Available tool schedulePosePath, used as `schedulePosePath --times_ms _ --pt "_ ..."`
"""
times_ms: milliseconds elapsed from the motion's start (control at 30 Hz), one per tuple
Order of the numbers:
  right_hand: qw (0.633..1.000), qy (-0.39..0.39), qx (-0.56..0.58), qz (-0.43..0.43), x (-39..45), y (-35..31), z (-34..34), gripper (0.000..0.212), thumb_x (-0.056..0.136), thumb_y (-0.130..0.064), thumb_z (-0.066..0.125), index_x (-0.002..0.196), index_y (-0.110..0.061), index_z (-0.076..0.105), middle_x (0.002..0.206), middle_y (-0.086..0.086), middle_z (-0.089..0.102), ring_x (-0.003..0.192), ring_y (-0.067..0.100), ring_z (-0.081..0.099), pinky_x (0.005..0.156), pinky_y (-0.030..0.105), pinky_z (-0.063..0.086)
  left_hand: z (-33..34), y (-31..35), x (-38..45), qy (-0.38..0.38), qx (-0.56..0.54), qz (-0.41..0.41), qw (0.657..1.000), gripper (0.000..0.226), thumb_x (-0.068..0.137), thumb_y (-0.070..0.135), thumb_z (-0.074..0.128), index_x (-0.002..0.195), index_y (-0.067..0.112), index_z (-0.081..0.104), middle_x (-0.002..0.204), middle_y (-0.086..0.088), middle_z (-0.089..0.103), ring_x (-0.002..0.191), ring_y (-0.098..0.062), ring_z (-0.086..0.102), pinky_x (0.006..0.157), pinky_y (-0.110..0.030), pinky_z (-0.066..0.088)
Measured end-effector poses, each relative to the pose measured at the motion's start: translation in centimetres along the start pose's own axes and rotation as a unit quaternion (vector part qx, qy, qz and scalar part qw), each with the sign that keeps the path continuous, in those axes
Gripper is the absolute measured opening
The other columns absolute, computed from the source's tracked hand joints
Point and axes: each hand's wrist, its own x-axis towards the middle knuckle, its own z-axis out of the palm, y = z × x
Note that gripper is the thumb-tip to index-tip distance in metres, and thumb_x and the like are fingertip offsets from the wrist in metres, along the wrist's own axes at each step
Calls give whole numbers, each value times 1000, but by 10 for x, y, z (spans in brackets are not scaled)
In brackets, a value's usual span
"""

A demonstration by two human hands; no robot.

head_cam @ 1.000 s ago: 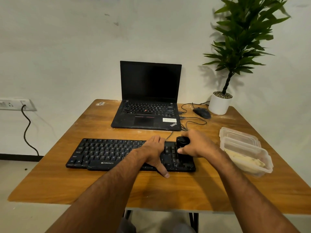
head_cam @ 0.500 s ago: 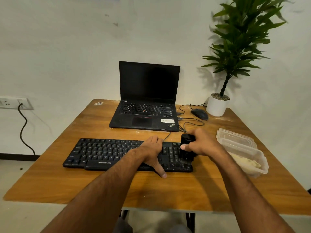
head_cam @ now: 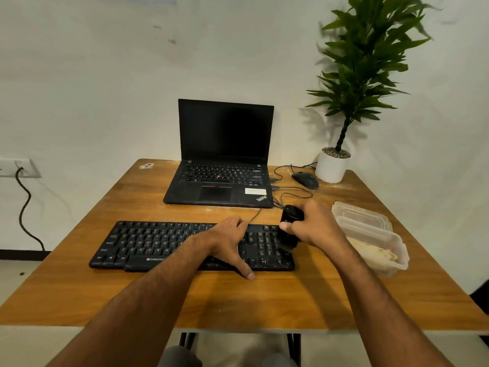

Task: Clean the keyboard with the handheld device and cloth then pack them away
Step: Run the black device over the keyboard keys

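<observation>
A long black corded keyboard (head_cam: 185,245) lies across the near half of a wooden table (head_cam: 264,300), and both hands are on it. The left hand (head_cam: 227,242) rests flat over the keys right of centre, fingers fairly straight and spread, with the thumb reaching past the front edge onto the wood; this looks like a bracing hold, meant to keep the light board from sliding while the other hand works. The right hand (head_cam: 315,229) is curled round a small black handheld cleaning device (head_cam: 289,229), gripping it upright with its lower end down on the keys of the number pad at the keyboard's right end. Held this way, the working tip meets the gaps between keys, so the step in hand is probably cleaning that end section. Just beside the right hand stands a clear plastic container (head_cam: 397,250) with a pale yellowish cloth (head_cam: 373,252) lying inside, and its lid (head_cam: 360,210) sits just behind; they are likely kept close for the wiping and packing stages, neither yet begun. Farther back are an open black laptop (head_cam: 225,154), a dark mouse (head_cam: 305,180) and a potted green plant (head_cam: 344,107).
</observation>
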Motion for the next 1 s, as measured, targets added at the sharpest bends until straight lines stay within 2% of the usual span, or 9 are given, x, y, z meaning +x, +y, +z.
schedulePosePath --times_ms 100,200,333,433,500,600,700,833,1000 --pt "1000 -7 18 -1 -7 0 13 39 84 -32 80 119 -20 67 107 -2 70 94 13 61 80 32 55 3 -2 -5 17 5 14 1000 140 61 79 82 163 9 15 152 -5 29 136 -20 32 121 -37 34" --pt "999 -29 14 20 -11 11 12 43 84 -30 80 123 -16 66 100 -3 66 95 16 64 87 38 58 6 -4 -8 29 15 25 999 141 64 83 77 164 9 12 159 -4 24 143 -21 29 124 -34 29" --pt "998 -47 23 29 -11 16 -2 38 82 -28 82 115 -14 69 97 1 70 92 20 68 84 44 61 10 -9 -6 41 4 30 999 143 60 90 73 164 14 13 158 -1 28 140 -19 33 122 -35 32" --pt "998 -10 60 -5 -13 5 8 36 84 -30 81 117 -19 69 101 -2 71 98 17 67 88 40 58 12 -11 -6 51 10 30 998 143 57 94 69 164 15 16 156 0 31 137 -18 35 121 -35 34" --pt "1000 3 25 -18 -16 1 18 37 83 -33 80 116 -20 69 105 -3 70 101 16 65 86 36 56 12 -11 -6 53 9 25 998 144 56 95 68 164 15 16 156 1 30 137 -18 35 121 -36 35" --pt "999 -19 -32 -8 -17 1 17 38 82 -34 81 115 -18 70 103 -3 69 95 15 63 79 30 53 12 -12 -5 52 3 19 998 145 54 95 69 164 16 17 156 2 30 139 -18 35 121 -38 35" --pt "996 -59 -63 18 -16 2 5 39 80 -33 83 113 -16 70 97 -3 67 92 15 63 80 32 56 11 -11 -3 44 6 18 999 145 54 94 71 164 17 16 157 2 30 140 -18 35 122 -39 34" --pt "999 -29 -18 -14 -16 -11 6 46 82 -32 82 123 -19 66 99 -7 64 93 11 59 78 28 50 11 -10 -2 38 7 13 999 146 53 93 71 165 17 15 160 1 28 142 -20 33 123 -40 33" --pt "997 -27 24 -69 -26 -20 38 27 81 -34 81 103 -23 71 88 -10 67 86 10 63 77 31 55 9 -7 -4 52 0 21 998 132 57 85 78 159 20 28 147 2 39 132 -18 40 117 -40 40"
